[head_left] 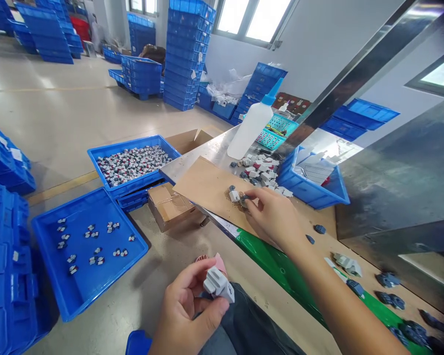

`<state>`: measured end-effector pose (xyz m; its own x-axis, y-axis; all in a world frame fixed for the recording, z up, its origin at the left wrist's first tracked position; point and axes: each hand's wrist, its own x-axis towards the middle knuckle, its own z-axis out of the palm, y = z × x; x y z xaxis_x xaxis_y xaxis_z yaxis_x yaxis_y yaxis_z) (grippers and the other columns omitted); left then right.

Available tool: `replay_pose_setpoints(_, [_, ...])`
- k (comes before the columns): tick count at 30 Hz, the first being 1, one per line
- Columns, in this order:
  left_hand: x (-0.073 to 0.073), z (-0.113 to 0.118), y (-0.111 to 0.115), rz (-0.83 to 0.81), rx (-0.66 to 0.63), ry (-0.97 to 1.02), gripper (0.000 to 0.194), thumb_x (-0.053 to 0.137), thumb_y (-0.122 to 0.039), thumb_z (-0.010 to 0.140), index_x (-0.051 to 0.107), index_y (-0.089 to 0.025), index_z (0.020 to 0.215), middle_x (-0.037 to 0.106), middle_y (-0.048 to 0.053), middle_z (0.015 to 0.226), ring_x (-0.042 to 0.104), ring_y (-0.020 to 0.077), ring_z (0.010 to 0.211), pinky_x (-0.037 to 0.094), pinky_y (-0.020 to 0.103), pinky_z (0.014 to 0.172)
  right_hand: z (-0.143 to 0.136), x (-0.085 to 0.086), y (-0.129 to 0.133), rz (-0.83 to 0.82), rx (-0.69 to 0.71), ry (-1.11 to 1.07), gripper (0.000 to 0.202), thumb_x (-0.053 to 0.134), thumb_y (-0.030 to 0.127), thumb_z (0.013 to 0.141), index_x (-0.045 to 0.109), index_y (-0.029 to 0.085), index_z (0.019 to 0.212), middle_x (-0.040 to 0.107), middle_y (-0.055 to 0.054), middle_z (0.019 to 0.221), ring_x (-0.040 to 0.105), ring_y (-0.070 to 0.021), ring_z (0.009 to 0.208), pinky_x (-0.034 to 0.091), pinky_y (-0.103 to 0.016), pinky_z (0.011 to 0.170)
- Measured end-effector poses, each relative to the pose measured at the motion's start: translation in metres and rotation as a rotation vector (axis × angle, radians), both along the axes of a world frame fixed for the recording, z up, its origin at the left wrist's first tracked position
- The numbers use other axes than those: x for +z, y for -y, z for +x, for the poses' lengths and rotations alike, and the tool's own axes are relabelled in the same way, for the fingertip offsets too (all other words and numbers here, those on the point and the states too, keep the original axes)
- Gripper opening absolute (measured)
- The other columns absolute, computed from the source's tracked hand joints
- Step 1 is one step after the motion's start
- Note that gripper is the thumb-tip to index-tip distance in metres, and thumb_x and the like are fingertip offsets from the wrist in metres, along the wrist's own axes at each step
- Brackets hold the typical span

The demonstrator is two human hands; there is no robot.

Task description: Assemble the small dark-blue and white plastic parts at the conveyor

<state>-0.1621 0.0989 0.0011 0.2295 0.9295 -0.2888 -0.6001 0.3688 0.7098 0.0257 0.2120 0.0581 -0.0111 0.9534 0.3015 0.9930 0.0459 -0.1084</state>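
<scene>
My left hand point(192, 305) is closed around a light grey plastic piece point(218, 284) with stepped ridges, held low in front of my lap. Over the brown cardboard sheet point(203, 182) on the bench, my right hand point(272, 212) pinches a small dark grey piece point(244, 200). Just left of those fingertips, a white plastic piece point(234, 196) lies on the cardboard, with another small dark bit point(232, 188) beside it. Farther back on the bench is a pile of white, dark and red plastic pieces point(261, 170).
A white squeeze bottle point(251, 125) with a blue nozzle stands behind the cardboard. A blue bin point(314, 190) sits at the bench's right. Dark pieces point(388, 279) lie along the near right. Left, one blue tray point(89, 291) holds several small assemblies; another tray point(133, 185) is full.
</scene>
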Motion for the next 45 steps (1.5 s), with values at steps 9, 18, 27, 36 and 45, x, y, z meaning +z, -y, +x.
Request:
replay_pose_setpoints(9, [0.013,0.005,-0.003,0.062,0.071,-0.011,0.027,0.075,-0.021,0.065,0.066,-0.018,0.091,0.067,0.003,0.085,0.061,0.0103,0.075,0.051,0.013,0.062,0.010,0.002,0.026,0.126,-0.133,-0.805,0.026,0.063,0.039,0.067,0.062,0.019,0.084,0.063,-0.003,0.070,0.056,-0.0170,0.059,0.042,-0.029,0.054])
replay_pose_setpoints(18, [0.010,0.018,0.023,0.126,-0.040,-0.032,0.029,0.073,-0.021,0.067,0.064,-0.018,0.094,0.066,0.003,0.086,0.060,0.0102,0.076,0.050,0.015,0.064,0.014,-0.009,0.031,0.398,-0.247,-0.473,0.020,0.055,0.031,0.073,0.062,0.018,0.086,0.065,-0.004,0.075,0.053,-0.0160,0.055,0.041,-0.030,0.058])
replay_pose_setpoints(27, [0.015,0.041,0.055,0.093,-0.198,0.032,0.035,0.079,-0.029,0.059,0.066,-0.013,0.088,0.065,0.005,0.079,0.057,0.0104,0.069,0.049,0.016,0.060,0.028,-0.011,0.046,0.157,-0.226,-0.277,0.016,0.050,0.024,0.073,0.062,0.019,0.081,0.067,-0.006,0.080,0.058,-0.0220,0.069,0.037,-0.032,0.061])
replay_pose_setpoints(36, [0.025,0.032,0.047,0.101,-0.118,-0.030,0.034,0.078,-0.023,0.061,0.065,-0.015,0.091,0.067,0.005,0.086,0.063,0.0134,0.079,0.050,0.017,0.066,0.022,0.008,0.079,0.323,-0.274,-0.933,0.021,0.062,0.034,0.067,0.060,0.018,0.079,0.062,-0.003,0.070,0.052,-0.0143,0.055,0.040,-0.026,0.049])
replay_pose_setpoints(45, [0.038,0.029,0.065,0.260,-0.192,-0.055,0.024,0.074,-0.013,0.065,0.063,-0.019,0.085,0.068,0.001,0.082,0.063,0.0102,0.071,0.051,0.015,0.064,-0.033,0.015,0.225,0.306,-0.076,-1.115,0.016,0.062,0.028,0.076,0.057,0.028,0.092,0.064,0.000,0.067,0.060,-0.0126,0.051,0.049,-0.019,0.042])
